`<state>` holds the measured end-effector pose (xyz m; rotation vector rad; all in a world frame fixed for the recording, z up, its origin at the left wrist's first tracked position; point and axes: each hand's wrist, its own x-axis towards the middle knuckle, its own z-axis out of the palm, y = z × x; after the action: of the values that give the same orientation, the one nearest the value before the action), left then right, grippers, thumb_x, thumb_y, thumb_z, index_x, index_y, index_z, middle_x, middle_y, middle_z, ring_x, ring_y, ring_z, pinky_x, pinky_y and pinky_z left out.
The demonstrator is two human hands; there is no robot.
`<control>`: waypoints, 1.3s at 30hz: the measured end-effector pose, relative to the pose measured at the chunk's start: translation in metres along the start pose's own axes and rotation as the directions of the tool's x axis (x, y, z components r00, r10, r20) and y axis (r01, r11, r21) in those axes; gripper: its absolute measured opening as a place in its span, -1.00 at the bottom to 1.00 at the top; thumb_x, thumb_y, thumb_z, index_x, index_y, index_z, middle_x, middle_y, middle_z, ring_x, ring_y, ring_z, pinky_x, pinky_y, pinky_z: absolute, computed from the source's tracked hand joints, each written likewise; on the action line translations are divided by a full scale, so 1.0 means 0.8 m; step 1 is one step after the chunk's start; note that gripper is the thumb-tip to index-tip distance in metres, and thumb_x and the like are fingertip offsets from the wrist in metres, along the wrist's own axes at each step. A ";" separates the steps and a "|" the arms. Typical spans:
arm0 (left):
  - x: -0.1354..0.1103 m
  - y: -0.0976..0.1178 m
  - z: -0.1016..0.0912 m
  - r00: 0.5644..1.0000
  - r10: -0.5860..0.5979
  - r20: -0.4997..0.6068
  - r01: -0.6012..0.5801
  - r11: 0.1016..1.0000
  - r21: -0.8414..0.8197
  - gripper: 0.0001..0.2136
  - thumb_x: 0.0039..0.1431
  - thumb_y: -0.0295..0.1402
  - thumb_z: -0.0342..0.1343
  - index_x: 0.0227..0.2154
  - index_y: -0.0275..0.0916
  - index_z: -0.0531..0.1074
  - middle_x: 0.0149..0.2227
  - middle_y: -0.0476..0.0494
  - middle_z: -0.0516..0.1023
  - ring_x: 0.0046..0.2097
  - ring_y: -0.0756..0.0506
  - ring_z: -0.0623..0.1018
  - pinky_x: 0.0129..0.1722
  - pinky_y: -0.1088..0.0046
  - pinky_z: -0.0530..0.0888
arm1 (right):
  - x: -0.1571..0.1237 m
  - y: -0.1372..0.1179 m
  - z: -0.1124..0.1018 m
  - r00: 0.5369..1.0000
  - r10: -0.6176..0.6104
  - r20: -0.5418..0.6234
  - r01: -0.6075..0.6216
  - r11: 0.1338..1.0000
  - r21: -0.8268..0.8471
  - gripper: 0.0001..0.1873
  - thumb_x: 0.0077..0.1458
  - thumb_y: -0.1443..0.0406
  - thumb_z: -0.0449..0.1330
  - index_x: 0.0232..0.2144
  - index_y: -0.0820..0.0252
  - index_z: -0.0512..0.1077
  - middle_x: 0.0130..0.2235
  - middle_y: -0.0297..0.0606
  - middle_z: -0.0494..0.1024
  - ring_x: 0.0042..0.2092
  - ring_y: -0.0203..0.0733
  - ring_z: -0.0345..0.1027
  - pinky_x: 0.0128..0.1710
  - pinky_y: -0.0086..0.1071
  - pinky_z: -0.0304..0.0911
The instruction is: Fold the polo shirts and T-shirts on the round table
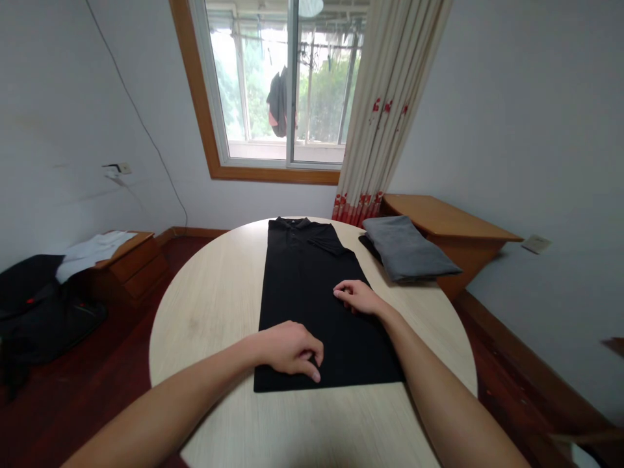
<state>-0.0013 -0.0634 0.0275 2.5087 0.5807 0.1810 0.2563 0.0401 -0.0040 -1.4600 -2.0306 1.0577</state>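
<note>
A black polo shirt [302, 279] lies flat on the round table, folded lengthwise. Its collar points toward the window, and a short sleeve lies folded across its right side. Over the lower left part of the shirt rests my left hand [292, 348], fingers bent and thumb apart, with nothing in it. Farther up, by the shirt's right edge, my right hand [358, 297] is loosely curled, and no cloth shows between its fingers. Whether either hand presses on the fabric is hard to make out.
On the right of the pale round table [209, 305] sits a stack of folded grey and dark clothes [409, 250]. Behind it stands a wooden desk [448, 218]. A long curtain [385, 104] hangs beside the window. A low wooden cabinet [131, 266] and a black bag [49, 318] are at left.
</note>
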 end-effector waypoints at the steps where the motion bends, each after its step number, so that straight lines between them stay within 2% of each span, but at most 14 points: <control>1: 0.000 0.000 -0.001 1.000 -0.003 0.001 0.003 0.999 -0.048 -0.72 0.11 -0.05 0.33 -0.28 -0.14 0.58 -0.52 0.08 0.50 -0.46 0.02 0.48 -0.41 0.54 0.31 | -0.002 0.000 -0.001 1.000 -0.008 0.002 0.008 1.000 0.013 -0.70 0.22 0.15 0.21 -0.17 0.30 0.52 -0.53 -0.33 0.46 -0.60 -0.36 0.29 -0.59 -0.51 0.17; 4: -0.002 -0.003 -0.005 0.997 -0.020 -0.078 0.003 0.978 -0.209 -0.53 -0.02 0.06 0.37 -0.18 -0.18 0.59 -0.46 0.03 0.58 -0.46 0.03 0.50 -0.40 0.55 0.37 | -0.008 -0.003 -0.005 1.000 -0.009 0.010 0.009 0.999 0.036 -0.69 0.22 0.17 0.20 -0.14 0.33 0.52 -0.49 -0.31 0.48 -0.57 -0.36 0.30 -0.55 -0.49 0.20; 7: -0.008 -0.016 -0.011 0.933 -0.042 -0.358 -0.056 0.964 -0.259 -0.41 -0.08 0.20 0.32 -0.22 -0.26 0.59 -0.45 -0.07 0.58 -0.51 0.02 0.48 -0.47 0.51 0.40 | -0.013 -0.008 -0.007 1.000 -0.003 0.012 0.002 0.999 0.042 -0.68 0.21 0.18 0.19 -0.12 0.33 0.51 -0.47 -0.31 0.48 -0.57 -0.38 0.29 -0.54 -0.50 0.20; 8: -0.011 -0.022 -0.012 0.869 -0.045 -0.493 -0.080 0.970 -0.230 -0.40 -0.06 0.24 0.27 -0.28 -0.27 0.58 -0.48 -0.09 0.56 -0.52 0.01 0.47 -0.49 0.50 0.40 | -0.013 -0.009 -0.008 1.000 -0.005 0.011 0.005 0.999 0.043 -0.68 0.21 0.18 0.19 -0.13 0.33 0.51 -0.46 -0.30 0.49 -0.57 -0.38 0.29 -0.54 -0.49 0.19; 11: -0.018 -0.040 -0.018 0.582 -0.002 -0.813 -0.088 0.994 -0.065 -0.38 0.06 0.32 0.09 -0.38 -0.25 0.54 -0.53 -0.12 0.51 -0.51 -0.04 0.47 -0.49 0.42 0.42 | -0.014 -0.010 -0.007 1.000 -0.023 -0.002 0.023 0.999 0.046 -0.69 0.20 0.18 0.19 -0.14 0.33 0.51 -0.44 -0.28 0.50 -0.56 -0.37 0.29 -0.52 -0.48 0.22; 13: -0.019 -0.049 -0.022 0.497 0.021 -0.867 -0.002 1.000 0.023 -0.42 0.18 0.26 0.01 -0.33 -0.22 0.55 -0.47 -0.16 0.55 -0.42 -0.10 0.53 -0.39 0.35 0.47 | -0.014 -0.010 -0.006 0.999 -0.030 -0.022 0.031 0.998 0.059 -0.70 0.21 0.19 0.17 -0.15 0.33 0.51 -0.42 -0.26 0.50 -0.51 -0.35 0.32 -0.50 -0.47 0.25; 15: -0.015 -0.057 -0.022 0.557 -0.023 -0.830 0.142 0.988 0.068 -0.51 0.29 0.12 -0.02 -0.20 -0.22 0.56 -0.31 -0.23 0.62 -0.23 -0.16 0.59 -0.17 0.25 0.51 | -0.013 -0.010 -0.005 0.998 -0.040 -0.040 0.043 0.997 0.071 -0.70 0.21 0.20 0.17 -0.16 0.34 0.51 -0.39 -0.23 0.52 -0.46 -0.32 0.35 -0.47 -0.47 0.28; 17: -0.009 -0.063 -0.019 0.681 -0.132 -0.720 0.301 0.947 0.112 -0.53 0.32 0.03 0.00 0.02 -0.23 0.51 0.00 -0.32 0.60 0.07 -0.24 0.54 0.13 0.10 0.40 | -0.013 -0.009 -0.005 0.997 -0.053 -0.052 0.057 0.995 0.076 -0.69 0.20 0.19 0.18 -0.17 0.34 0.51 -0.38 -0.21 0.53 -0.45 -0.31 0.35 -0.47 -0.47 0.29; 19: -0.002 -0.068 -0.012 0.793 -0.261 -0.550 0.414 0.893 0.174 -0.40 0.30 0.06 0.00 0.25 -0.24 0.33 0.30 -0.37 0.35 0.33 -0.32 0.30 0.31 -0.07 0.15 | -0.012 -0.007 -0.005 0.996 -0.064 -0.057 0.069 0.994 0.082 -0.68 0.17 0.16 0.20 -0.17 0.33 0.52 -0.39 -0.22 0.53 -0.47 -0.33 0.33 -0.48 -0.46 0.28; 21: 0.003 -0.067 -0.002 0.853 -0.360 -0.377 0.464 0.853 0.238 -0.27 0.31 0.11 -0.05 0.37 -0.25 0.12 0.43 -0.38 0.05 0.44 -0.34 0.04 0.36 -0.17 -0.05 | -0.009 -0.005 -0.005 0.996 -0.061 -0.060 0.067 0.993 0.097 -0.66 0.13 0.13 0.24 -0.20 0.31 0.52 -0.41 -0.24 0.53 -0.49 -0.33 0.32 -0.50 -0.46 0.27; 24: 0.006 -0.051 0.011 0.898 -0.379 -0.224 0.433 0.852 0.294 -0.22 0.34 0.15 -0.16 0.43 -0.29 -0.05 0.46 -0.39 -0.18 0.47 -0.33 -0.14 0.36 -0.18 -0.13 | -0.006 -0.001 -0.004 0.996 -0.061 -0.067 0.069 0.990 0.122 -0.65 0.08 0.10 0.28 -0.23 0.29 0.53 -0.43 -0.26 0.53 -0.48 -0.30 0.35 -0.50 -0.46 0.29; 27: 0.008 -0.025 0.023 0.955 -0.259 -0.147 0.292 0.907 0.303 -0.23 0.35 0.16 -0.19 0.43 -0.24 -0.07 0.47 -0.35 -0.24 0.47 -0.33 -0.19 0.36 -0.19 -0.16 | -0.005 0.001 -0.005 0.996 -0.071 -0.052 0.077 0.989 0.127 -0.65 0.09 0.10 0.26 -0.22 0.27 0.53 -0.42 -0.26 0.55 -0.47 -0.30 0.37 -0.50 -0.46 0.30; 32: 0.012 -0.002 0.029 0.996 -0.060 -0.061 0.073 0.971 0.227 -0.34 0.38 0.08 -0.13 0.40 -0.19 0.08 0.46 -0.29 -0.12 0.47 -0.31 -0.12 0.36 -0.19 -0.21 | -0.010 0.010 -0.025 0.995 -0.027 -0.097 0.030 0.999 0.021 -0.67 0.12 0.13 0.25 -0.18 0.27 0.55 -0.35 -0.20 0.60 -0.41 -0.25 0.43 -0.39 -0.42 0.34; 39: 0.008 -0.004 0.014 0.998 -0.048 -0.027 0.052 0.982 0.182 -0.35 0.29 0.05 0.08 0.33 -0.16 0.21 0.41 -0.30 0.11 0.43 -0.33 0.09 0.36 -0.22 -0.11 | -0.022 0.025 -0.062 0.915 0.132 -0.382 -0.230 0.947 -0.225 -0.67 0.05 0.24 0.33 -0.14 0.32 0.54 -0.19 -0.03 0.61 -0.21 -0.11 0.49 -0.17 -0.34 0.34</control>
<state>0.0063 -0.0633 0.0163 2.6682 0.6970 0.1436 0.3098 0.0436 0.0131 -1.8562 -1.8436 0.5332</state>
